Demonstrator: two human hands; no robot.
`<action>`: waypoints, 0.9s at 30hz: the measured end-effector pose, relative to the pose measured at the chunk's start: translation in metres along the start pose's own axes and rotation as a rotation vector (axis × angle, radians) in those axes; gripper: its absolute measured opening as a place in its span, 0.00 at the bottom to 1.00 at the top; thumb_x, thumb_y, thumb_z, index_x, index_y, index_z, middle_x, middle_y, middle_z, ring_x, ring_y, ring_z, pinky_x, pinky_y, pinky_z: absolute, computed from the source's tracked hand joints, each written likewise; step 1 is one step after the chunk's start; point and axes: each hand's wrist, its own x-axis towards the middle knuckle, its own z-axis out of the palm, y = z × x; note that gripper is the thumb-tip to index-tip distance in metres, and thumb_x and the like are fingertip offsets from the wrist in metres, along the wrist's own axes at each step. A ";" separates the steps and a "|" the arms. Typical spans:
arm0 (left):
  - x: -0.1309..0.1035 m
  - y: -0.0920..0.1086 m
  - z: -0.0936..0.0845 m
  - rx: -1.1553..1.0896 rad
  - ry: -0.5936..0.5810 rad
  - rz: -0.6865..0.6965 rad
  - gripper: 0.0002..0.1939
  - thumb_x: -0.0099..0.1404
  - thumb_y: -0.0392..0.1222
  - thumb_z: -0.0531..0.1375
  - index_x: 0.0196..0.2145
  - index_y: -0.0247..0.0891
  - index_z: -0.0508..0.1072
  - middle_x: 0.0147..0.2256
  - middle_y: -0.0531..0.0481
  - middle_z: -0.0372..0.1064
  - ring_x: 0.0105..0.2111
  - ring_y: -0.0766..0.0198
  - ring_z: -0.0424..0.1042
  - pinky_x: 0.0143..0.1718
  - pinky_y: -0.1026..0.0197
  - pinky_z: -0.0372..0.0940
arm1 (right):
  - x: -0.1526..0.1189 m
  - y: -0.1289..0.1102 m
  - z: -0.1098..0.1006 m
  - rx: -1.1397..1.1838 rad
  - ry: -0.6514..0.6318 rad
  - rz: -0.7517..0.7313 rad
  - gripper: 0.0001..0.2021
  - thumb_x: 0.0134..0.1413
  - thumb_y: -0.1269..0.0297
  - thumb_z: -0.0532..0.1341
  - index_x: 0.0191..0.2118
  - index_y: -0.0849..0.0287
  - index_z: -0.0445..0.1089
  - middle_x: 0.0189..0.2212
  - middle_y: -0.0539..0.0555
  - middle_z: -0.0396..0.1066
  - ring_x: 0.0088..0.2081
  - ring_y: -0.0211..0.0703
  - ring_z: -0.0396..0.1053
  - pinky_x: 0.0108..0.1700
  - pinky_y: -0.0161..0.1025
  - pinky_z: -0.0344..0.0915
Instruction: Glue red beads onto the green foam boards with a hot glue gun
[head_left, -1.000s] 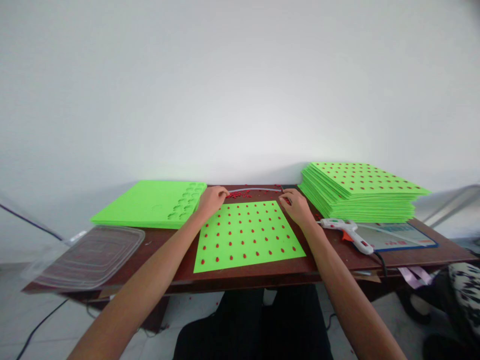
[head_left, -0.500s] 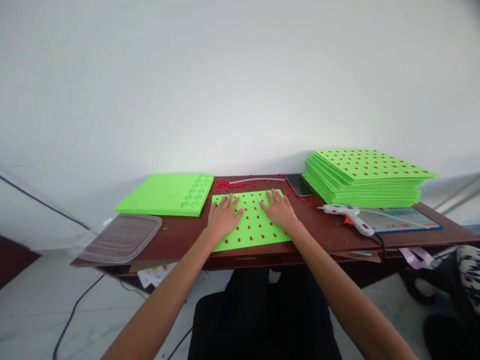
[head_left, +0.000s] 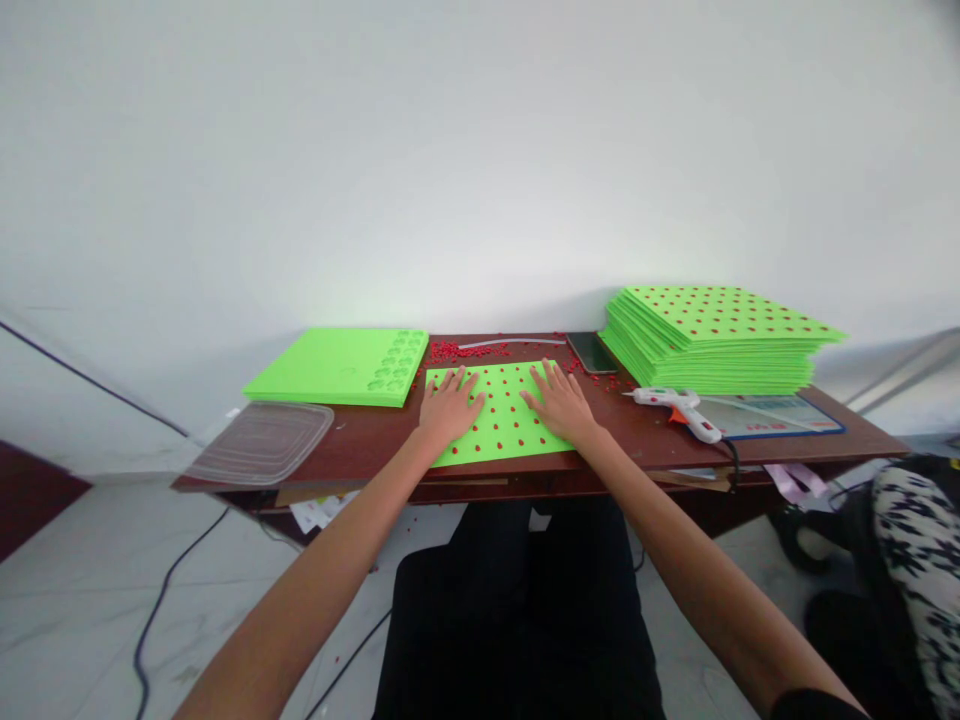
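Observation:
A bright green sheet (head_left: 510, 430) dotted with rows of small red pieces lies flat on the dark red table (head_left: 367, 440) in front of me. My left hand (head_left: 448, 408) rests on its left part, palm down with the fingers spread. On its right part lies my right hand (head_left: 561, 405), likewise flat and spread. Neither hand grips anything. Behind the sheet is a scatter of loose red pieces (head_left: 448, 350), with a thin whitish stick (head_left: 517, 342) among them.
Plain green sheets (head_left: 322, 365) are stacked at left, behind a clear plastic lid (head_left: 259, 442). At right stand a tall pile of red-dotted green sheets (head_left: 720, 315), a phone (head_left: 591, 352) and a glue gun (head_left: 679, 405) on a blue-edged board (head_left: 780, 417). A cable (head_left: 161, 590) trails on the floor.
The whole view has shifted, so the table sits slightly higher in the picture. Both hands stay flat on the dotted green sheet, with little visible movement.

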 end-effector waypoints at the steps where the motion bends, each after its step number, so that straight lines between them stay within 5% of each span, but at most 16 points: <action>1: 0.001 0.000 -0.002 0.005 -0.007 0.002 0.34 0.74 0.62 0.38 0.72 0.49 0.51 0.73 0.53 0.38 0.72 0.47 0.42 0.71 0.36 0.39 | -0.004 0.001 0.003 -0.006 -0.021 0.024 0.34 0.71 0.42 0.40 0.73 0.55 0.52 0.74 0.58 0.41 0.74 0.55 0.42 0.72 0.58 0.41; 7: 0.003 0.024 -0.023 -0.027 0.064 0.015 0.34 0.75 0.61 0.35 0.74 0.50 0.45 0.74 0.57 0.33 0.73 0.50 0.34 0.71 0.34 0.32 | -0.007 0.002 0.013 -0.006 -0.098 0.042 0.36 0.71 0.41 0.38 0.74 0.56 0.49 0.75 0.58 0.40 0.74 0.55 0.41 0.72 0.59 0.40; 13: -0.012 0.063 -0.002 -0.081 -0.007 0.080 0.34 0.74 0.65 0.36 0.71 0.53 0.52 0.73 0.54 0.41 0.73 0.51 0.41 0.71 0.37 0.38 | -0.006 0.002 0.013 -0.022 -0.118 0.054 0.37 0.70 0.40 0.36 0.75 0.58 0.45 0.75 0.59 0.38 0.74 0.53 0.40 0.72 0.57 0.38; 18: -0.014 0.062 0.005 -0.094 -0.001 0.084 0.34 0.74 0.64 0.37 0.71 0.53 0.53 0.73 0.53 0.42 0.72 0.50 0.42 0.71 0.37 0.38 | 0.009 0.006 0.005 0.004 -0.227 0.054 0.39 0.69 0.39 0.40 0.75 0.60 0.44 0.75 0.61 0.36 0.74 0.57 0.40 0.71 0.63 0.37; 27: -0.014 0.062 0.005 -0.097 0.018 0.087 0.33 0.74 0.63 0.38 0.71 0.53 0.53 0.73 0.52 0.42 0.72 0.49 0.42 0.70 0.36 0.39 | 0.013 0.005 0.013 0.017 -0.051 -0.025 0.28 0.72 0.55 0.44 0.71 0.57 0.55 0.72 0.58 0.49 0.72 0.54 0.47 0.71 0.63 0.38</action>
